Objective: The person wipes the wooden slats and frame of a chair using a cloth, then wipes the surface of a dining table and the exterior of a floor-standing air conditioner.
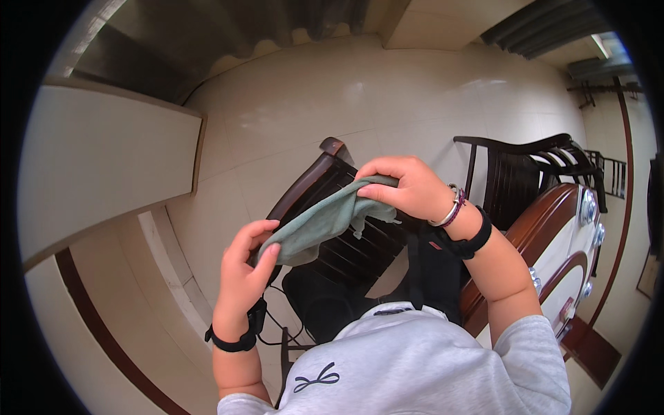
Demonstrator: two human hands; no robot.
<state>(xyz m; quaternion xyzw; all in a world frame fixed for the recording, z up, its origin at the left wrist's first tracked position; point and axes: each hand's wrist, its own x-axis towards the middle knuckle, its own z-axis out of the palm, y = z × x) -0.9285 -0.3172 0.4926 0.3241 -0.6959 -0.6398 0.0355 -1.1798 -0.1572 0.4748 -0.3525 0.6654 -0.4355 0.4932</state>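
Note:
A grey-green cloth (321,225) is stretched between my two hands, folded along its upper edge. My left hand (248,262) pinches its lower left end between thumb and fingers. At the upper right end, my right hand (407,187) grips the cloth, thumb below and fingers over the top. Loose folds and a frayed corner hang beneath the right hand. Directly under the cloth is a dark wooden chair (306,184) with a slatted surface, partly hidden by the cloth and my hands.
On the right stands a round wooden table (544,212) with a white top and several glass-like items on it. Another dark wooden chair (513,176) is beyond it. A pale cabinet or panel (114,140) is at the left. Black cords (282,340) hang near my left arm.

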